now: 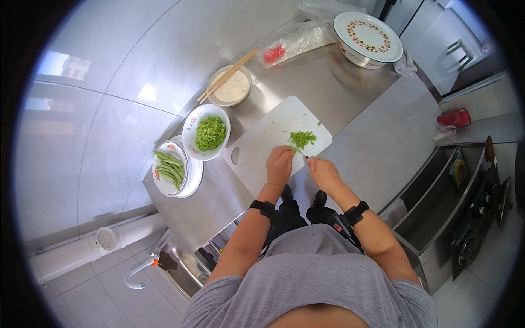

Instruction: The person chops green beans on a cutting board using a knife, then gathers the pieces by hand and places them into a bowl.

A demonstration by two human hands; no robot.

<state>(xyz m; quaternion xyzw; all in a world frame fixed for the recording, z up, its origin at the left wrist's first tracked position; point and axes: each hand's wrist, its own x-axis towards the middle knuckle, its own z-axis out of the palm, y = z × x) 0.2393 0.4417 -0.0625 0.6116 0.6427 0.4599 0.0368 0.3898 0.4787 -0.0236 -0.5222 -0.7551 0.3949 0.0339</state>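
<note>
My right hand (324,174) grips the dark handle of a knife (303,154), whose blade points toward my left hand over the white cutting board (262,135). With bent fingers, my left hand (280,163) presses on a small bit of green beans at the board's near edge; the fingers partly hide it. A little heap of chopped green beans (302,139) lies just beyond both hands. Left of the board, a floral bowl (188,135) holds more chopped green pieces (211,133). Whole green beans (170,169) rest in another floral dish (160,186), on stacked plates.
Chopsticks (229,75) lie across a bowl of white powder (231,88) by the tiled wall. A plastic bag (301,39) and a lidded enamel basin (369,37) stand farther along the steel counter (213,209). A sink (182,276) is at lower left, a gas stove (469,248) at right.
</note>
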